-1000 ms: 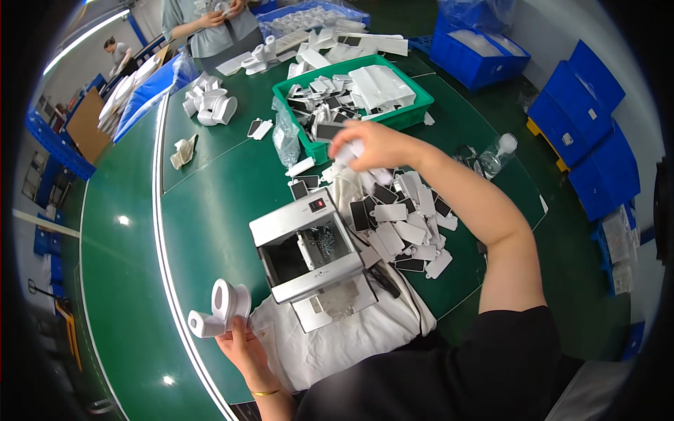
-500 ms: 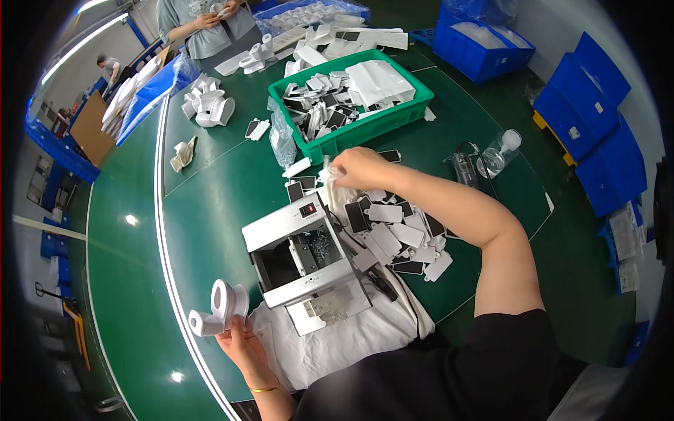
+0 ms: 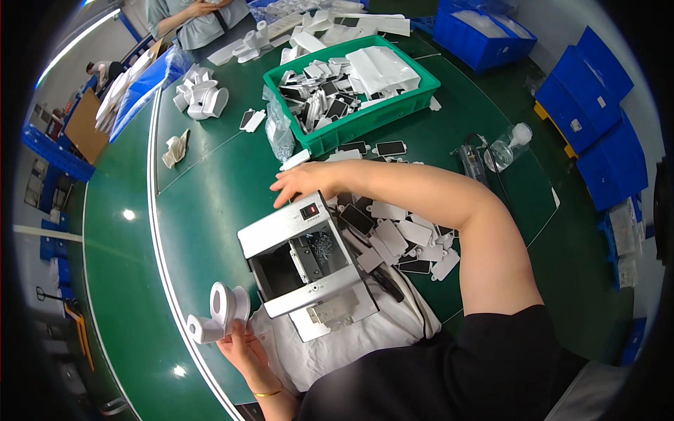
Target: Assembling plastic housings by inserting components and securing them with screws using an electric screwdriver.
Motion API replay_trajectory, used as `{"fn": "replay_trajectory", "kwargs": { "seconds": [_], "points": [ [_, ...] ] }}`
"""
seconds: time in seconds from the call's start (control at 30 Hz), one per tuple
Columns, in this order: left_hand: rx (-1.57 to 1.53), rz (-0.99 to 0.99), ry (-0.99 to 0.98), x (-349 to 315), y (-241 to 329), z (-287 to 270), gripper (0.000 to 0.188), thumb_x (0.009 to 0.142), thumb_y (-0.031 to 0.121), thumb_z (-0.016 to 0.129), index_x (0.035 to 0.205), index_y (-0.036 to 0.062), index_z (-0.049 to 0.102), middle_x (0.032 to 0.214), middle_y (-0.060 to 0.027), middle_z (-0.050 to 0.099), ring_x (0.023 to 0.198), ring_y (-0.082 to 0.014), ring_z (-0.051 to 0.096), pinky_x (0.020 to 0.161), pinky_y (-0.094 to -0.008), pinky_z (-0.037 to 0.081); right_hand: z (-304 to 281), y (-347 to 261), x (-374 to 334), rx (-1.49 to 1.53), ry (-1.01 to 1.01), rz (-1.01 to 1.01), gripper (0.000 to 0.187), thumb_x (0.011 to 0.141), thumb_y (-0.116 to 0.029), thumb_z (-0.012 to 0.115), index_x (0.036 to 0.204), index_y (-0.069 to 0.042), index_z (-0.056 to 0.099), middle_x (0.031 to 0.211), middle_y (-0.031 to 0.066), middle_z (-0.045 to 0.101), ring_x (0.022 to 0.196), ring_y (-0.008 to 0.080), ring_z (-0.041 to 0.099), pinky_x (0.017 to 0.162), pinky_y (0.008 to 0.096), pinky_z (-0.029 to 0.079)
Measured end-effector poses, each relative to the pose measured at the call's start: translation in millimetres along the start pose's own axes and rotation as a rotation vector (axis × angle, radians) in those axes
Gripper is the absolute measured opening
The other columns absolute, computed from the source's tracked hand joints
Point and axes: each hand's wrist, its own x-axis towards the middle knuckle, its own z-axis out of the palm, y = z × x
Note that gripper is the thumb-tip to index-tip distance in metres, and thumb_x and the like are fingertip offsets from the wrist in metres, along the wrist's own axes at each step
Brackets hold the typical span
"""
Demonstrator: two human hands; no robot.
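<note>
My left hand [image 3: 247, 356] is closed round a white plastic part [image 3: 230, 306] with rounded, tube-like ends, held up at the left of the silver screw feeder [image 3: 283, 226]. Small loose screws [image 3: 322, 247] lie inside the feeder, and its power switch shows a red light. Just behind the feeder's far edge, my right hand [image 3: 303, 182] reaches leftward with its fingers apart and nothing visible in them. Under and beside the right forearm spread flat white and black plates [image 3: 390, 238], partly hidden by the arm.
A green crate [image 3: 372, 116] of similar plates stands at the back. White moulded parts [image 3: 201, 95] and a crumpled cloth [image 3: 175, 149] lie at the far left. A white cloth [image 3: 330, 358] is under the feeder. At right are an electric screwdriver [image 3: 472, 163] and clear bottle [image 3: 507, 146]. A co-worker [image 3: 200, 24] stands beyond.
My right hand has let go of the whitish cloth-like bundle it gripped and moved left behind the feeder. My left hand still holds the white part. The view has shifted slightly.
</note>
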Motion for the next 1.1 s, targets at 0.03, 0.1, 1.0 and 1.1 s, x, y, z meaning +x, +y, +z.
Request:
{"fn": "replay_trajectory", "kwargs": {
  "seconds": [0.03, 0.1, 1.0, 1.1],
  "points": [
    [-0.008, -0.002, -0.004, 1.1, -0.9, -1.1, 0.029, 0.089, -0.002, 0.066, 0.116, -0.0007, 0.056, 0.105, -0.0066, 0.065, 0.086, -0.0115, 0.061, 0.07, -0.0238, 0.047, 6.0, 1.8, -5.5, -0.084, -0.039, 0.049, 0.048, 0.085, -0.015, 0.065, 0.131, -0.026, 0.062, 0.148, 0.0102, 0.047, 0.14, 0.0278, 0.039, 0.108, 0.044, 0.039],
    [-0.018, 0.004, -0.032, 0.1, -0.3, -11.2, 0.029, 0.089, -0.002, 0.065, 0.116, -0.0015, 0.056, 0.106, -0.0074, 0.066, 0.088, -0.0124, 0.062, 0.073, -0.0247, 0.049, -2.5, -6.1, -9.2, -0.108, -0.079, 0.106, 0.048, 0.084, -0.02, 0.067, 0.131, -0.027, 0.062, 0.147, 0.0091, 0.048, 0.14, 0.0278, 0.039, 0.106, 0.0444, 0.039],
    [-0.034, 0.017, -0.139, -6.8, 3.8, -16.2, 0.028, 0.092, -0.001, 0.062, 0.118, 0.0035, 0.051, 0.115, -0.007, 0.062, 0.1, -0.0157, 0.062, 0.087, -0.03, 0.053, -92.8, -48.7, -132.4, 0.511, 0.175, 0.703, 0.033, 0.079, -0.023, 0.077, 0.105, -0.004, 0.073, 0.097, 0.01, 0.074, 0.091, 0.0184, 0.068, 0.083, 0.0317, 0.053],
    [-0.041, 0.013, -0.16, -5.9, 2.7, -16.1, 0.028, 0.092, -0.001, 0.062, 0.117, 0.004, 0.052, 0.113, -0.0065, 0.062, 0.099, -0.0148, 0.062, 0.085, -0.029, 0.053, -78.5, 3.2, -137.9, 0.146, 0.248, 0.805, 0.039, 0.082, -0.034, 0.075, 0.113, -0.011, 0.072, 0.111, 0.013, 0.069, 0.103, 0.0257, 0.065, 0.089, 0.0395, 0.051]
  ]
}}
